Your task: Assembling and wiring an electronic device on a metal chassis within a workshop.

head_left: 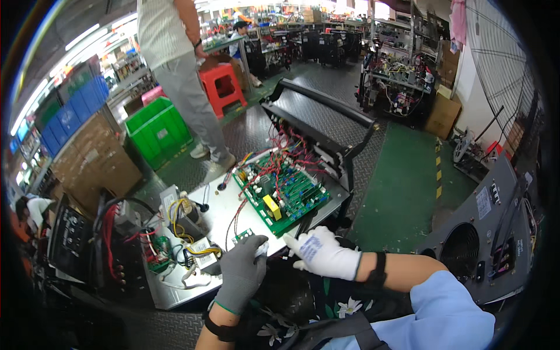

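The head-worn fisheye looks down and forward from behind the near edge of the metal chassis plate [217, 214], close above the left hand [240, 272] and right hand [326, 254]; beyond the plate's right corner it takes in the distant green floor [391, 181], straight edges bowing toward its rim.

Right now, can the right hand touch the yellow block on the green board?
Probably yes: the right hand is beside the near edge of the green board, and nothing seems to block its way to the yellow block.
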A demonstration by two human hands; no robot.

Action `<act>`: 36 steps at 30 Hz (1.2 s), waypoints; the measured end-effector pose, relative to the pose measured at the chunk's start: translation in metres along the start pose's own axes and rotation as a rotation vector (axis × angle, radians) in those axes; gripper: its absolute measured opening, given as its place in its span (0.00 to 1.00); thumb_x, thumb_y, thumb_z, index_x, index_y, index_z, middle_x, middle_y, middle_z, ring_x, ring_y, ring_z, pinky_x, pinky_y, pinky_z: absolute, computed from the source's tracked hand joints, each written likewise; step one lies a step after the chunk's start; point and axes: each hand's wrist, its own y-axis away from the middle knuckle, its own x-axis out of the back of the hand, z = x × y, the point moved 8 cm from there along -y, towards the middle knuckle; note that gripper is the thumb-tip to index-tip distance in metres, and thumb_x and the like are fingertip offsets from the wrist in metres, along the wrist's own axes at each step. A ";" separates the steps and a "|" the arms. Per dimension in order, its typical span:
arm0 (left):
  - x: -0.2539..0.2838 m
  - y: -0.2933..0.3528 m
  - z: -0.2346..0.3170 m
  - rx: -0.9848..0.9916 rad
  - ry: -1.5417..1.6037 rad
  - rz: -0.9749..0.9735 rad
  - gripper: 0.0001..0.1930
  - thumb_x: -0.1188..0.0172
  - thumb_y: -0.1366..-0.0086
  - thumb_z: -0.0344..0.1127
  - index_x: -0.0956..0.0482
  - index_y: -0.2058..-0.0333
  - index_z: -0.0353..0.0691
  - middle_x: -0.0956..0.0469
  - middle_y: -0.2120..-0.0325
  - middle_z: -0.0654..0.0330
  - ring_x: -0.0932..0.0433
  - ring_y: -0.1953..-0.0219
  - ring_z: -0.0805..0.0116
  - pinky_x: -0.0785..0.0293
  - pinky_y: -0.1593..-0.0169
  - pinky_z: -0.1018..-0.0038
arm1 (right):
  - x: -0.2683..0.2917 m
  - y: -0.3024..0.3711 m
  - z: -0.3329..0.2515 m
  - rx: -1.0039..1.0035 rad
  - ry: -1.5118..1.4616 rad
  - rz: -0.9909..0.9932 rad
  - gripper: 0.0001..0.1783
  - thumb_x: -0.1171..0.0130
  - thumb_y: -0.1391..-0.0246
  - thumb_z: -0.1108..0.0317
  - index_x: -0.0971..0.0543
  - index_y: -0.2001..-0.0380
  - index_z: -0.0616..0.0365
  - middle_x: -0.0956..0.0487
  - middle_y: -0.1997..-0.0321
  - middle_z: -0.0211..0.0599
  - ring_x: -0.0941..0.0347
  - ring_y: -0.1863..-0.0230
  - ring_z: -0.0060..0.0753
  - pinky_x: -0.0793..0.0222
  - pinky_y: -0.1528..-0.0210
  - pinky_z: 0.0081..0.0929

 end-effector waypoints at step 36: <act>-0.133 -0.041 0.050 -0.338 -0.306 -0.143 0.28 0.41 0.51 0.28 0.29 0.48 0.49 0.24 0.68 0.58 0.23 0.75 0.56 0.28 0.74 0.64 | -0.037 0.020 0.148 -0.699 -1.384 0.394 0.18 0.43 0.44 0.57 0.22 0.67 0.65 0.23 0.78 0.35 0.28 0.81 0.24 0.33 0.79 0.23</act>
